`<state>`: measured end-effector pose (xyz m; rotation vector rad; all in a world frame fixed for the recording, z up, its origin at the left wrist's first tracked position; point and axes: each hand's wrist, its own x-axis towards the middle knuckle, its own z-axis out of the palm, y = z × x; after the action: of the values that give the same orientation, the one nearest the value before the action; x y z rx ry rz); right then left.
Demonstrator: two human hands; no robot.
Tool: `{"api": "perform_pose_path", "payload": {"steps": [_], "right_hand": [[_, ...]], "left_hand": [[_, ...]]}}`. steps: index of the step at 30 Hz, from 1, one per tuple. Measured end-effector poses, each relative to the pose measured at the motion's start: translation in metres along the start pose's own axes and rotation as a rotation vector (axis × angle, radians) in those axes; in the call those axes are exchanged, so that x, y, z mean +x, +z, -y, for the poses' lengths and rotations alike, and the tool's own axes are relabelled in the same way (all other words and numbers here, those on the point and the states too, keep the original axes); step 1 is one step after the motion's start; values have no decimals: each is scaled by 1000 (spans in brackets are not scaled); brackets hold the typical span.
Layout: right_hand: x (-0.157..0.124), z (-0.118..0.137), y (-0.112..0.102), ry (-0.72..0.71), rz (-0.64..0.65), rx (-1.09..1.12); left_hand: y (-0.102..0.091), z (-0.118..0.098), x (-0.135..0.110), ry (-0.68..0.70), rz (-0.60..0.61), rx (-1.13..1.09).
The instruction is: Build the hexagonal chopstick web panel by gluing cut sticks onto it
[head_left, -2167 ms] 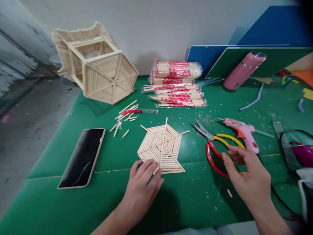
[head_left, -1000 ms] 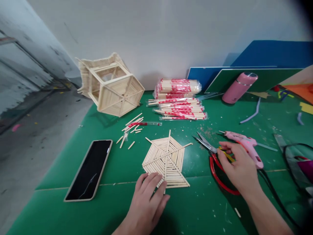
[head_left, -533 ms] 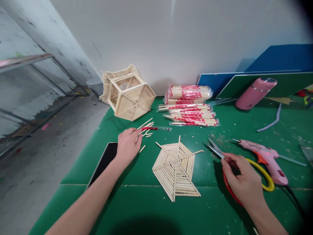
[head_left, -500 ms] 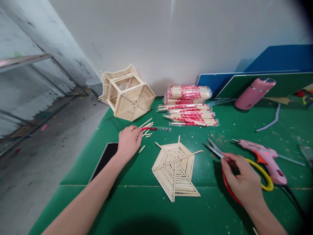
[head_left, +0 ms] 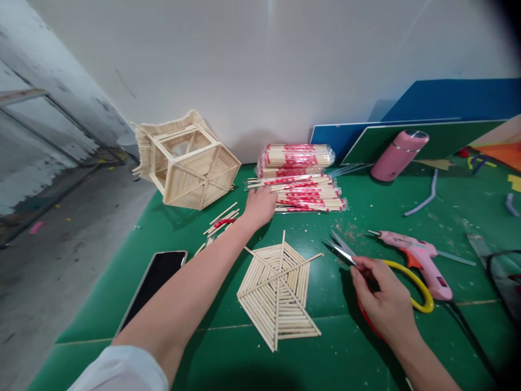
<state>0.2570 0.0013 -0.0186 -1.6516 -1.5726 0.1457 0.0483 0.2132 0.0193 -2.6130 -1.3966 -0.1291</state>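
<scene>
My left hand [head_left: 261,207] is stretched forward at the left end of the plastic-wrapped chopsticks [head_left: 309,195]. Its fingertips are hidden, so whether they grip a pack is unclear. With my right hand [head_left: 382,290] I hold scissors [head_left: 411,279] with red and yellow handles, their blades parted and pointing left. Between my hands lies a flat web-like panel [head_left: 280,290] of wooden sticks, with crossing spokes. Short loose sticks [head_left: 222,214] and a red slender item [head_left: 224,222] lie partly behind my left forearm.
A hexagonal stick-built frame [head_left: 189,165] stands at the back left. Below it lies a black phone [head_left: 157,282]. To the right are a pink glue gun [head_left: 419,258], a pink bottle [head_left: 401,155], a bent tube [head_left: 427,198] and coloured boards [head_left: 431,138] against the wall.
My left hand has moved right and forward, from the loose sticks to the wrapped chopsticks. My right hand keeps the scissors. The view has shifted to the right.
</scene>
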Motion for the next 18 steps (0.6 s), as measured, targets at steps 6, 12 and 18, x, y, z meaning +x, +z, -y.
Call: {"api": "perform_pose_path", "payload": {"steps": [6,12,18], "right_hand": [[1,1,-1,9,15,20],[3,6,-7,10,2,11],[9,51,-23,232,60,581]], "left_hand": [[1,9,5,-15,-45,-54],[-33,-4,-39,-41,-143,-269],[-76,-61,-132,-28,-169,-677]]}}
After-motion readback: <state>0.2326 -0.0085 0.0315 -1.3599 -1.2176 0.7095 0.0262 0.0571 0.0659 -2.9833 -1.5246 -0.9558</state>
